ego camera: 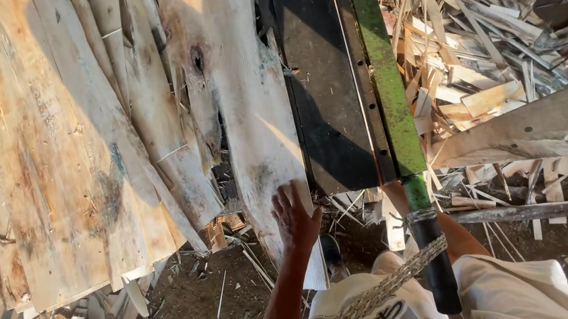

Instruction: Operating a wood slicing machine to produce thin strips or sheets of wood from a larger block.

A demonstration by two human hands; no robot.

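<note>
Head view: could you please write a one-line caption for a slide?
Left hand flat on a thin veneer sheet beside a dark machine bed with a green bar; wood offcuts piled around.

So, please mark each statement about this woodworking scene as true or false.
1. The left hand lies flat on a pale wooden board. True.
2. The board lies right of the green bar. False: it lies left of it.
3. Wood offcuts are piled at the upper right. True.
4. The left hand grips the black handle. False: it touches only the board.
5. The right hand shows clearly. False: it is not in view.
</note>
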